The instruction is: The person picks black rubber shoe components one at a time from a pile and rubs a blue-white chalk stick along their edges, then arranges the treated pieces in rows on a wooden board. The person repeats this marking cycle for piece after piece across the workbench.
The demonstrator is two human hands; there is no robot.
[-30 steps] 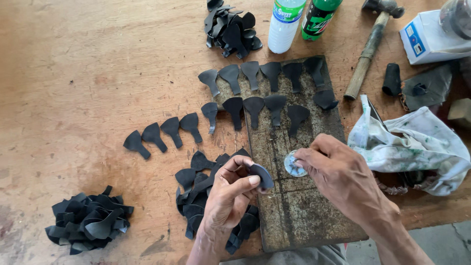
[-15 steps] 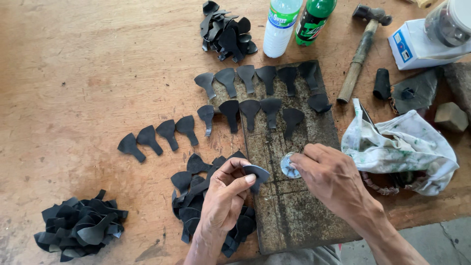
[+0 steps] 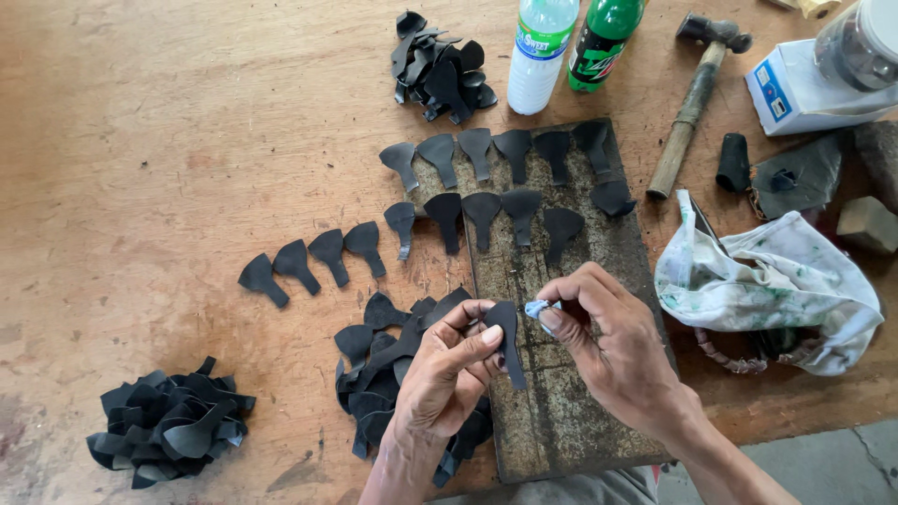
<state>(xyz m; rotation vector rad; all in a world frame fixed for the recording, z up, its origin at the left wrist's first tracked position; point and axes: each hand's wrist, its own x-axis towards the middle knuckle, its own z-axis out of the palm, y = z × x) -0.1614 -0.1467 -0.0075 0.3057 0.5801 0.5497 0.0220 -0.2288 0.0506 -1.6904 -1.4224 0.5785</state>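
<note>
My left hand (image 3: 444,374) pinches a black paddle-shaped rubber piece (image 3: 508,339) upright over a dark worn board (image 3: 561,393). My right hand (image 3: 613,351) holds a small pale blue wad (image 3: 538,309) between thumb and fingers, pressed against the top of that piece. Under my left hand lies a loose heap of black pieces (image 3: 383,346). Two rows of the same black pieces (image 3: 496,178) are laid flat across the board's far end, and a shorter row (image 3: 313,254) runs to the left on the wooden table.
A pile of black pieces (image 3: 168,421) sits near left, another pile (image 3: 440,61) at the back. Two bottles (image 3: 571,47), a hammer (image 3: 692,93), a white box (image 3: 795,89) and a stained white cloth (image 3: 767,281) lie to the right.
My left hand has turned the black piece upright and brought it to my right hand. The pale blue wad, earlier down on the board, now touches the piece.
</note>
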